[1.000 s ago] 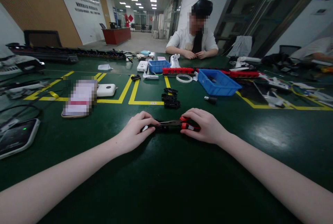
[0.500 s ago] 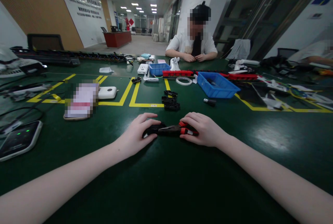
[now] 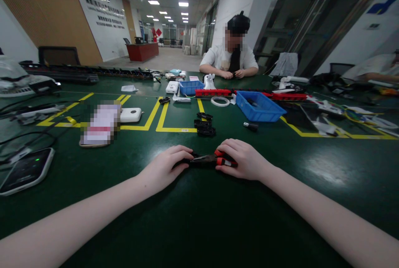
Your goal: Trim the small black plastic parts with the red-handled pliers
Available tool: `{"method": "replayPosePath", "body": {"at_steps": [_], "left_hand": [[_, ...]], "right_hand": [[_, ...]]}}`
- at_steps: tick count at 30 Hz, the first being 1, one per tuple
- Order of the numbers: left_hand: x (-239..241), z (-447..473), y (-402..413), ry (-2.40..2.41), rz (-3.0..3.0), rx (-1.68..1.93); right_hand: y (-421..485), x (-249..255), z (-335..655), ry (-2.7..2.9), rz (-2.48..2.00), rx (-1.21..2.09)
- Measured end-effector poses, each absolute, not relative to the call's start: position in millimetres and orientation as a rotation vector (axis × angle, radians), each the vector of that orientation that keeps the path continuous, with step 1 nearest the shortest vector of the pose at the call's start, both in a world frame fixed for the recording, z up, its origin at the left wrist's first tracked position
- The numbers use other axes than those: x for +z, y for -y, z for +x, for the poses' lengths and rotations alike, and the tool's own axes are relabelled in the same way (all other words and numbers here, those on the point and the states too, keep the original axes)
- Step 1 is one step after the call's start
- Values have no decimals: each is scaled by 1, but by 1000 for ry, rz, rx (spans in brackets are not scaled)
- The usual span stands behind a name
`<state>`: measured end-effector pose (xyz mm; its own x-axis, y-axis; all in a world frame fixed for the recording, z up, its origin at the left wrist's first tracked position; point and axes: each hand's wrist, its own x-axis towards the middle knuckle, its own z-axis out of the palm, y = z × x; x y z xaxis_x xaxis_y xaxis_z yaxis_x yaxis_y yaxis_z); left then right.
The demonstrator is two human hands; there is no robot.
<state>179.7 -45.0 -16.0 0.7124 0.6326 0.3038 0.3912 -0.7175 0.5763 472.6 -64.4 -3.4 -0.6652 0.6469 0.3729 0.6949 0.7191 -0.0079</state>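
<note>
My right hand [image 3: 245, 159] is wrapped round the red-and-black handles of a pair of needle-nose pliers [image 3: 206, 159]. Their dark jaws point left, toward my left hand [image 3: 165, 167]. Between the thumb and fingers of that hand sits a small black part [image 3: 184, 161], mostly covered, so its kind is unclear. The jaw tips meet or overlap the part; whether they grip it I cannot tell. Just beyond the pliers lie several similar-looking black parts [image 3: 205, 125] in a small cluster. A short black cylinder with a silvery end [image 3: 251, 126] rests to their right.
On the green table [image 3: 199, 226] are a blue bin [image 3: 263, 113], a smaller blue basket [image 3: 190, 88], a white ring [image 3: 220, 102], a phone [image 3: 101, 124], a white box [image 3: 131, 114] and a dark-screened device [image 3: 28, 171]. Cables lie left. Across the table sits a person [image 3: 229, 60].
The camera view has tilted slightly, so the scene sits a little lower. Less of the black part shows at my left fingers. Both hands keep their holds.
</note>
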Motion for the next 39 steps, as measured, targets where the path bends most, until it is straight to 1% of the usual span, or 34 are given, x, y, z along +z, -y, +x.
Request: {"method": "replayPosePath", "body": {"at_steps": [18,39], "left_hand": [[-13,180,46,-770,2396,661],[-7,182,49,-747,2374,675]], "right_hand": [[66,0,471,2509,-1023,-271],[67,3,473,2506,-1058,-179]]}}
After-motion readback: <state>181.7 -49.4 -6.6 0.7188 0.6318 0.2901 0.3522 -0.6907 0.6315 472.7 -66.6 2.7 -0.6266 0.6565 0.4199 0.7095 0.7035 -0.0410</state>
